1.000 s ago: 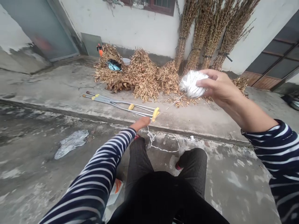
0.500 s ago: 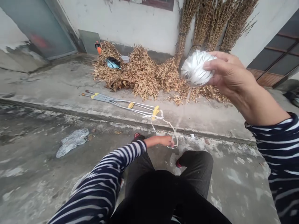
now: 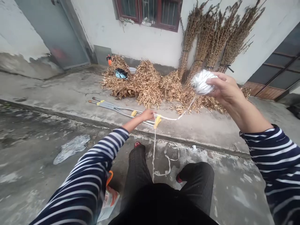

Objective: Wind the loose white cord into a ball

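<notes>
My right hand (image 3: 225,89) is raised at the right, its fingers and thumb closed round a ball of white cord (image 3: 202,82). A strand (image 3: 172,118) sags from the ball across to my left hand (image 3: 147,115), whose fingers are pinched on the cord. Beneath and beside that hand, a pair of metal crutches (image 3: 122,109) with yellow pads lies on the concrete ledge. More cord (image 3: 154,153) hangs from near the yellow pad down between my legs. A loose length (image 3: 169,162) curls on the ground, leading to a small white piece (image 3: 194,147).
Heaps of dry stalks (image 3: 147,84) lie along the wall, with a bowl (image 3: 132,70) behind. Tall dried bundles (image 3: 201,47) lean there. Clear plastic (image 3: 71,148) lies on the ground at left. An orange-handled container (image 3: 109,201) is by my left leg. The ledge edge (image 3: 93,120) crosses ahead.
My left hand has moved up and leftward from the coiled cord to over the crutches, drawing cord with it. The loop on the ground has spread out. My right hand still holds the ball.
</notes>
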`<act>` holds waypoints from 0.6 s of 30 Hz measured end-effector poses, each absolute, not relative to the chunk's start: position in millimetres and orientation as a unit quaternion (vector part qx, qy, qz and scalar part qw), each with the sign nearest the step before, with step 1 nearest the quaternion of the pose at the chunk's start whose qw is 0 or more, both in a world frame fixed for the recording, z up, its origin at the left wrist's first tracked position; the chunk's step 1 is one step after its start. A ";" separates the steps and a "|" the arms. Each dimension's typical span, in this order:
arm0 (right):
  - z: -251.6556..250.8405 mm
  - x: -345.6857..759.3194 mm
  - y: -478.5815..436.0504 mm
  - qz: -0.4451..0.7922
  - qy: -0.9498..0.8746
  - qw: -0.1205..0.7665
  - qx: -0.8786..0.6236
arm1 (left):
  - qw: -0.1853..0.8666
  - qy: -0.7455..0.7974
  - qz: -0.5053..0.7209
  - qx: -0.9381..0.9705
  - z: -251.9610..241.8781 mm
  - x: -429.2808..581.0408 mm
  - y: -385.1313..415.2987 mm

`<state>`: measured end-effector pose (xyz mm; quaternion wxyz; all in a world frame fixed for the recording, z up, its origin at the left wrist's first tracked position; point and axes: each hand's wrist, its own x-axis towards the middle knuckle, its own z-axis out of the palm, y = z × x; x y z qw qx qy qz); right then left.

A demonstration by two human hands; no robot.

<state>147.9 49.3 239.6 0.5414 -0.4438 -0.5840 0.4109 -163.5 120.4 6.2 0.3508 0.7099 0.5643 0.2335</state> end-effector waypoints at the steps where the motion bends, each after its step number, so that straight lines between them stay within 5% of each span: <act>1: 238.5 147.3 47.5 0.410 -0.587 0.539 -0.444 | 0.335 0.573 0.236 0.710 11.9 -151.4 130.9; 5: 236.1 145.6 42.1 0.385 -0.612 0.521 -0.453 | 0.366 0.475 0.243 0.762 15.6 -77.7 132.0; 9: 236.4 144.7 41.0 0.388 -0.624 0.488 -0.470 | 0.452 0.330 0.396 0.728 23.4 -20.1 106.7; 18: 226.0 136.3 41.6 0.428 -0.634 0.457 -0.455 | 0.537 0.225 0.550 0.598 80.1 -7.4 86.8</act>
